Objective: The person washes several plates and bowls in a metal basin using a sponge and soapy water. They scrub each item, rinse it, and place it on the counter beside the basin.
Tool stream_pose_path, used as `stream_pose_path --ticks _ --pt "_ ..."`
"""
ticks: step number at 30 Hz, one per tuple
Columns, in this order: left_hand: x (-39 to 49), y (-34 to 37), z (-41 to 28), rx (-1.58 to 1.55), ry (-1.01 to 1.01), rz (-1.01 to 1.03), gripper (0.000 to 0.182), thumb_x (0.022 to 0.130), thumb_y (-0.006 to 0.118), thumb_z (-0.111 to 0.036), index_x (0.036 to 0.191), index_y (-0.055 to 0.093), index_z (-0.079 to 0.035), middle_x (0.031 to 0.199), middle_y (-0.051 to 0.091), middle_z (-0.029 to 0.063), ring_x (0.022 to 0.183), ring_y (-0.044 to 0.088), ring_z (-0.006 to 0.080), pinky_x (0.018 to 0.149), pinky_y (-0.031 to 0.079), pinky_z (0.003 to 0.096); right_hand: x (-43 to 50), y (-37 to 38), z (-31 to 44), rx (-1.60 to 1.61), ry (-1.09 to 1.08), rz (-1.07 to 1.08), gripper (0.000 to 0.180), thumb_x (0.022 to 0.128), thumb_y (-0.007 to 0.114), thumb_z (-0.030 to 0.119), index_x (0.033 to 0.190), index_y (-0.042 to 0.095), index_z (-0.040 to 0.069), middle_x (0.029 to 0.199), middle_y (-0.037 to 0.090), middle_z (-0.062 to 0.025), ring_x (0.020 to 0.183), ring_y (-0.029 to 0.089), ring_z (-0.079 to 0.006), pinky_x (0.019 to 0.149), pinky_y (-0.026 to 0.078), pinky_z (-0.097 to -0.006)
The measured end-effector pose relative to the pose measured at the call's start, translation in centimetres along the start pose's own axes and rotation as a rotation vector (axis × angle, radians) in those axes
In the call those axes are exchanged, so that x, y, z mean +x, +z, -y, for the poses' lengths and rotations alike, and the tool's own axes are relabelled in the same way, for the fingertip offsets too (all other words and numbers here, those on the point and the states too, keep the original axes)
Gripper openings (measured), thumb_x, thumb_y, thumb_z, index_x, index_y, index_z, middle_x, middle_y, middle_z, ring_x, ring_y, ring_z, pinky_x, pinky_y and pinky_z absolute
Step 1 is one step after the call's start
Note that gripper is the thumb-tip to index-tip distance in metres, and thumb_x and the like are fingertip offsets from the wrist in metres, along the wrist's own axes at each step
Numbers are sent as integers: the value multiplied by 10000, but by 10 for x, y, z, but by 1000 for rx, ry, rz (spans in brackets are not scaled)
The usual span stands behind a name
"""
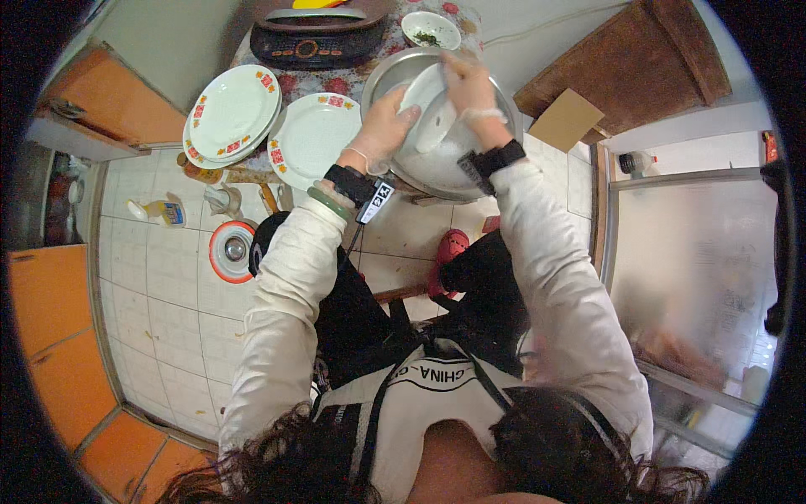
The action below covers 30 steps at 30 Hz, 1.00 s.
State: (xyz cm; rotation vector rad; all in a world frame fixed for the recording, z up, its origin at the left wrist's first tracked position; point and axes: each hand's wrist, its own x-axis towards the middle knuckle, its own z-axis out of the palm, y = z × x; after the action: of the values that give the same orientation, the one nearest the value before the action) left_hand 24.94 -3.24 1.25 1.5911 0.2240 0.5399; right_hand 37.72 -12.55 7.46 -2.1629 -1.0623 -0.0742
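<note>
Both hands wear thin clear gloves and are over a large metal basin [441, 173]. My left hand [384, 126] grips the left edge of a white dish [423, 91], thumb on top. My right hand [469, 88] holds the same dish on its right side, fingers near its far rim. The dish is tilted above the basin; its full shape is partly hidden by the hands. A white oval piece [436, 126], blurred, shows below it, and I cannot tell whether it is part of the dish. Pale contents cover the basin's bottom.
A patterned plate [315, 138] lies left of the basin, beside stacked plates [233, 113]. Behind stand an electric cooker [315, 47] and a bowl with chopped greens [431, 30]. A spray bottle [157, 211] and a red-rimmed basin [217, 252] are on the floor at left.
</note>
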Motion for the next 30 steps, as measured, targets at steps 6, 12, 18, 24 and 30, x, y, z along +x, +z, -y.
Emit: stream_pose_path --ticks 6,12,18,24,30 --pt "1 -3 3 155 -9 56 474 865 570 -145 1267 429 62 1169 559 171 1054 530 204 921 402 311 -6 2 4 -101 -356 72 278 847 570 173 1114 645 167 1176 539 -220 1041 539 -350 905 425 -377" --pt "-7 -3 -5 -101 -36 60 410 850 557 -146 1212 480 28 1129 582 185 1055 544 251 919 397 328 38 -1 -35 105 -72 202 333 897 481 271 1198 583 168 1201 541 -167 1036 543 -299 904 420 -335" --pt "-1 -5 -8 -166 -70 83 379 842 560 -129 1183 505 29 1091 597 166 1019 554 223 895 410 327 48 -24 -47 68 10 405 407 872 484 358 1215 548 148 1211 563 -139 1080 554 -309 926 422 -359" --pt "15 -1 17 36 -83 72 381 830 569 -149 1150 524 53 1071 606 205 1018 573 275 882 419 335 9 10 20 -204 -259 371 385 846 521 370 1185 563 193 1156 573 -159 1025 558 -347 897 439 -386" --pt "5 1 17 -144 -17 31 388 858 555 -162 1185 508 43 1077 605 172 976 575 242 866 427 314 39 -24 -49 101 263 458 445 878 444 401 1189 542 98 1138 577 -180 964 600 -314 655 521 -353"
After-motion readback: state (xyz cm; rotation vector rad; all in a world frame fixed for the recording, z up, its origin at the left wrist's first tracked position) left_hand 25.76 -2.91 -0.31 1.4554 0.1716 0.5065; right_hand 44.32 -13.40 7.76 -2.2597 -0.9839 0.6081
